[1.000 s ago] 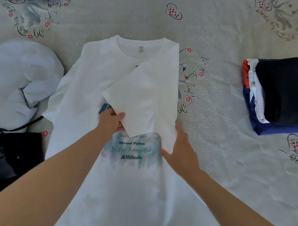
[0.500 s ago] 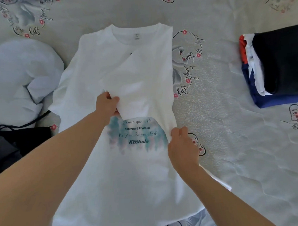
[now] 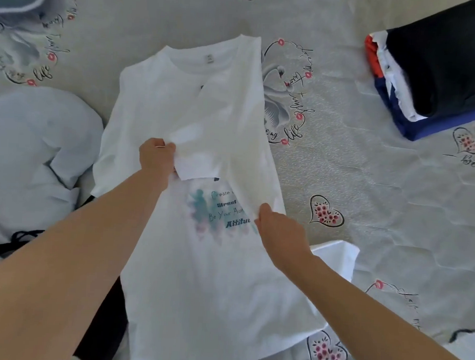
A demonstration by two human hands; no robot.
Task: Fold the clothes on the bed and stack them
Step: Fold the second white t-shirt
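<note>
A white T-shirt point(image 3: 179, 117) lay front up in the middle of the bed point(image 3: 353, 185), its right side folded in over the chest. The left hand point(image 3: 156, 160) pinched the tip of the folded-in sleeve above the shirt's print. The right hand point(image 3: 279, 230) gripped the folded edge beside the print. A stack of folded clothes point(image 3: 436, 79) sat well right of the shirt, a pale garment point(image 3: 33, 154) to its left.

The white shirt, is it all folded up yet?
Only partly. The shirt's right side is folded over its print, the left hand pinching the sleeve; its left side lies spread.
</note>
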